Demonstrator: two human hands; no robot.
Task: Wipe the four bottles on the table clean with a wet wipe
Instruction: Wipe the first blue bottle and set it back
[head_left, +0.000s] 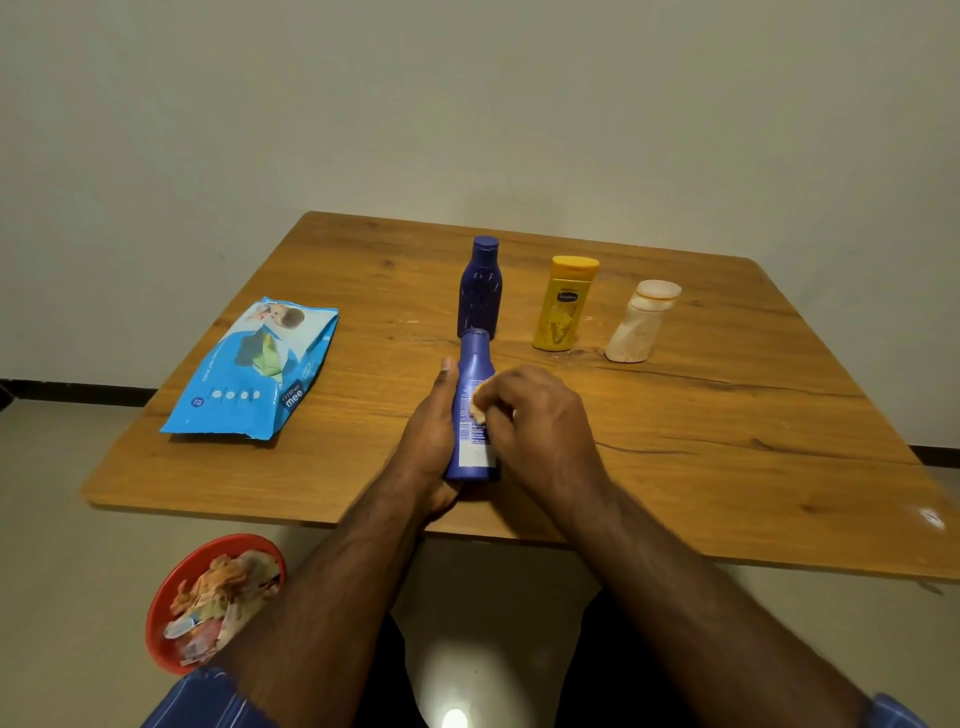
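I see my left hand (434, 426) wrapped round the blue bottle (474, 410), my right hand (530, 410) pinching the wet wipe (479, 402) against its label. Its long axis runs away from me, cap foremost. Beyond the hands, the dark bottle (480, 288), yellow bottle (563, 304) and soiled white bottle (641, 325) stand, apparently unwiped.
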